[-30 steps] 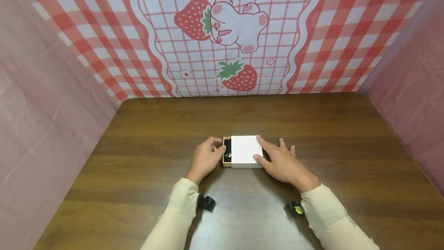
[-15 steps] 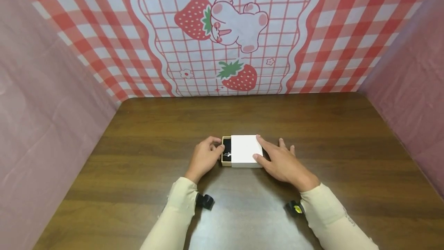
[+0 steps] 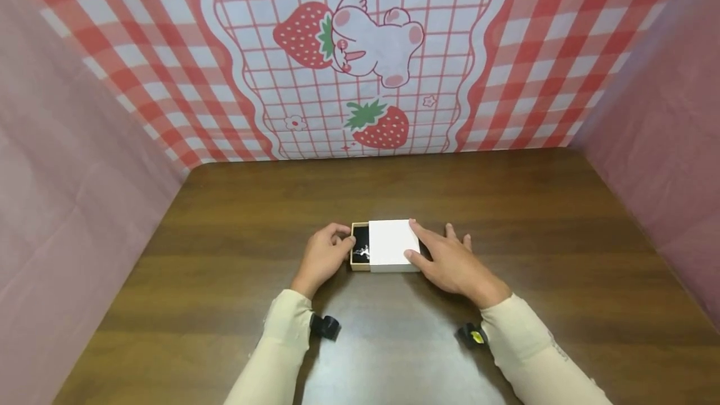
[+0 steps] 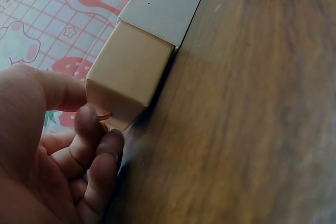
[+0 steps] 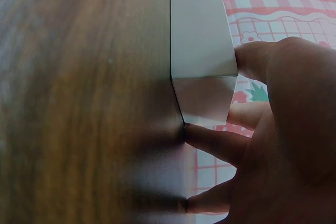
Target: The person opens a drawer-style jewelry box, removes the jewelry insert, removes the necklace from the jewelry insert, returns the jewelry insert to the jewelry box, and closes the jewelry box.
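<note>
A small drawer-style gift box lies on the table, its white sleeve [image 3: 390, 244] covering most of a tan inner drawer [image 4: 128, 61]. The drawer sticks out on the left, showing black lining [image 3: 360, 235] with a shiny silver trinket [image 3: 362, 252] on it. At that end my left hand [image 3: 323, 255] pinches a small pull loop [image 4: 105, 116] between thumb and curled fingers. My right hand [image 3: 455, 265] rests its thumb and index finger on the sleeve's right part. Its other fingers spread out beyond the box's right end, low by the tabletop.
The brown wooden table [image 3: 253, 205] spreads around the box. Behind it hangs a red checked cloth [image 3: 523, 67] with strawberries, and pink curtains [image 3: 67, 161] flank both sides. Each wrist wears a black camera [image 3: 326, 326] on a cream sleeve.
My left hand has drawn the drawer a little further left out of the sleeve, so more lining and silver show. The right hand keeps its place on the sleeve. The head view has shifted slightly.
</note>
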Available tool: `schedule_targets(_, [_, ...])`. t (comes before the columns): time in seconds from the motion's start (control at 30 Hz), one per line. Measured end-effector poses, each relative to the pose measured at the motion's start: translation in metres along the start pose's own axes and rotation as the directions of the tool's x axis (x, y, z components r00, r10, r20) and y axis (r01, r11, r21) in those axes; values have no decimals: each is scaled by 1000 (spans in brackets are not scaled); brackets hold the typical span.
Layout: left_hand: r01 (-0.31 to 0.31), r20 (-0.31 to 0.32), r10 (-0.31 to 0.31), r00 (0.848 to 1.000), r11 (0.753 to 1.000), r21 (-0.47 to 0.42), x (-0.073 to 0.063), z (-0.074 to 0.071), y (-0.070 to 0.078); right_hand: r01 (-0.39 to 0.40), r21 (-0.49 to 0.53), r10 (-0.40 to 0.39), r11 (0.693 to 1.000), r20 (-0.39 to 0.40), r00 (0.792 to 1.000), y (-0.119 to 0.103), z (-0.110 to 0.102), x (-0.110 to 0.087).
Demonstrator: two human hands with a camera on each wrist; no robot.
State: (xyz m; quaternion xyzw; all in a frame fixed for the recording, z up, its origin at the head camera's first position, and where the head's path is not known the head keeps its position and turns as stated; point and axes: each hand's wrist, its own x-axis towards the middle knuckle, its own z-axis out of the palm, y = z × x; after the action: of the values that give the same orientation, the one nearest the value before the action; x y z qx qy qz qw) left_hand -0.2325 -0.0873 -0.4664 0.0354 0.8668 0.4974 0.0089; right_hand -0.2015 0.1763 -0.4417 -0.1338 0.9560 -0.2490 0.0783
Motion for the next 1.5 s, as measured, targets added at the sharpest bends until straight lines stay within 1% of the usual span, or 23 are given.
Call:
schedule_targets(0.1, [-2,-11,2,1000,1000,15,-2,1,-4,4,6,-4,1000,-1,1000,0,3,-1])
schedule_targets(0.27, [-10,-27,10,1000,1000,8,-4,3,-8,10,0,-10,1000,-8,1000,1,6,-2])
schedule_targets(0.6, [-27,-70,27,997,1000,11,-4,2,-7,16,-6,-16,1000,-12,1000,-1,5,-1])
schedule_targets(0.73, [-37,-72,38,997,999,9,-5,3,-8,9,-2,-9,1000,-12,1000,0,6,-2])
schedule_targets(0.83, [-68,-71,68,995,998,13,-9,4,-10,1,-2,-1,1000,-10,1000,1,7,-6])
schedule_targets(1.0, [-149,-111,148,983,989,-3,-13,6,-13,5,8,-5,1000,-23,1000,0,10,-9])
schedule_targets(1.13, [-174,-127,173,977,985,-1,-12,6,-13,5,12,-5,1000,-23,1000,-1,9,-8])
schedule_targets(1.37, [-174,-140,172,975,985,2,-6,4,-9,8,8,-8,1000,-22,1000,-1,5,-4])
schedule_targets(1.5, [-162,-135,162,977,987,17,-2,3,-7,9,11,-8,1000,-30,1000,0,3,-4])
